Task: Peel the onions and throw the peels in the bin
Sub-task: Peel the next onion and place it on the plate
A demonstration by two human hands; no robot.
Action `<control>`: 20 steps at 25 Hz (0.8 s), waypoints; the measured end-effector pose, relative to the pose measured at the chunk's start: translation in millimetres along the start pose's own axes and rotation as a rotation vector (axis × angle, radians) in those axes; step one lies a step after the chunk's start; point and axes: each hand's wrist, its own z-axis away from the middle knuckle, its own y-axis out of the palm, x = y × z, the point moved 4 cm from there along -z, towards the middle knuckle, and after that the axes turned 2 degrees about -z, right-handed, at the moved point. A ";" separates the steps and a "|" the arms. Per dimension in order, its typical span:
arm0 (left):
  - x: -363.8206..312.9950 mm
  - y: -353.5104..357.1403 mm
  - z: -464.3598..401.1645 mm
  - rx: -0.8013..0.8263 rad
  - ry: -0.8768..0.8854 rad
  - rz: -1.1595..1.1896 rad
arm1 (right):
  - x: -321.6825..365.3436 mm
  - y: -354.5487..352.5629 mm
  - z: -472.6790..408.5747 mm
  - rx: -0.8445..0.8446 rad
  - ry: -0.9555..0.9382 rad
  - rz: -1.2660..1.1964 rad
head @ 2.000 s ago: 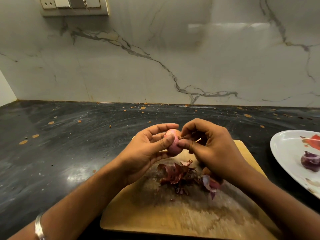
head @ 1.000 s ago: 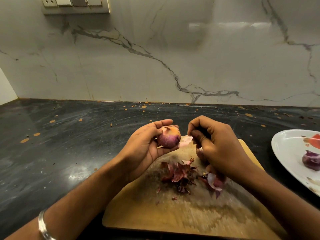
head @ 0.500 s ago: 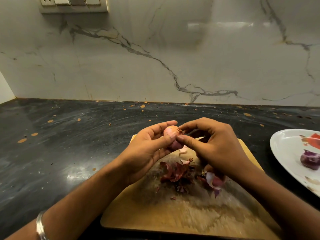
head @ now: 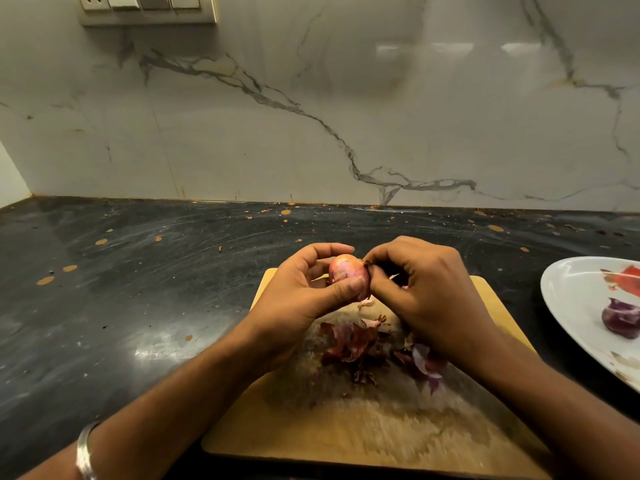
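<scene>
While papery red peels (head: 349,344) litter the wooden cutting board (head: 363,434) nearest, the left hand (head: 298,299) cups a small round onion (head: 344,271); the right hand (head: 426,292) pinches its skin. At three o'clock, a glossy white plate (head: 568,292) holds one peeled purple onion (head: 620,322).

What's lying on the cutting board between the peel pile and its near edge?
Head view: no objects there, only stained cutting board below the onion peels.

Dim warm light, glare patches on the marble wall (head: 440,50), near cutting board (head: 363,434) smeared, edges bowed
</scene>
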 end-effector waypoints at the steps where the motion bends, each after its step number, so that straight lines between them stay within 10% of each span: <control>1: -0.1 1.1 0.3 0.005 0.000 0.012 | 0.8 0.0 -0.2 -0.012 -0.009 0.012; 20: -2.8 4.7 1.7 0.100 -0.054 -0.147 | -6.0 12.3 -2.1 0.330 -0.018 0.049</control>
